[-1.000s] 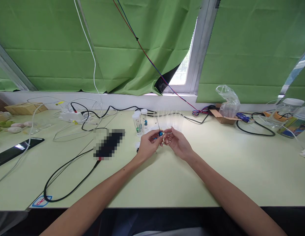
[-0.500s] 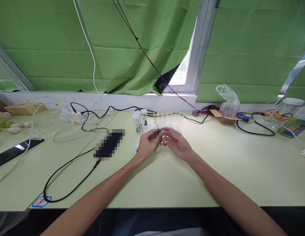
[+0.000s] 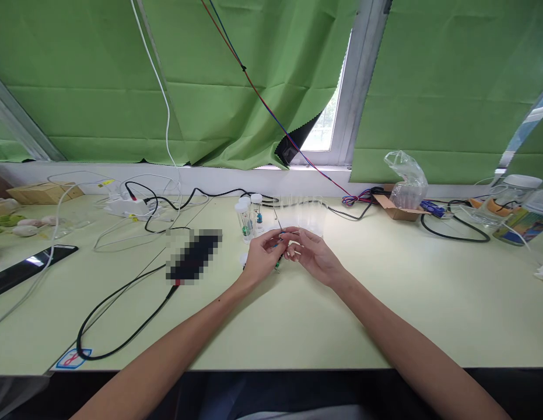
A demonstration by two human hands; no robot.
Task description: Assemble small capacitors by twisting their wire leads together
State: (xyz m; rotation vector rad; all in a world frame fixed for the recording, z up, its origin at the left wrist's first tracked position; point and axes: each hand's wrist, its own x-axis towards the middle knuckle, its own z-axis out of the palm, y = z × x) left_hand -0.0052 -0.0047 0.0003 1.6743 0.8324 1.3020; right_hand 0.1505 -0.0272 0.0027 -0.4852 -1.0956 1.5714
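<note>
My left hand [image 3: 261, 259] and my right hand [image 3: 312, 252] meet fingertip to fingertip over the middle of the pale green table [image 3: 385, 303]. Both are pinched on a thin dark wire or needle [image 3: 279, 225] that sticks up between them, with a small blue bead mostly hidden by my fingers. Something small and green [image 3: 277, 265] shows under my left fingers. Just behind my hands stand two capped clear tubes [image 3: 249, 219] holding coloured beads, and several empty clear tubes [image 3: 306, 214].
A pixelated dark object [image 3: 195, 255] with a black cable [image 3: 118, 309] lies to the left. A white power strip [image 3: 125, 206] and tangled cords sit at the back left, a phone [image 3: 28, 267] far left. A cardboard box with a plastic bag [image 3: 405, 189] and jars [image 3: 516, 204] stand at the right.
My hands have closed in together and risen slightly. The blue bead, plainly visible a second ago, is now mostly covered by my fingers.
</note>
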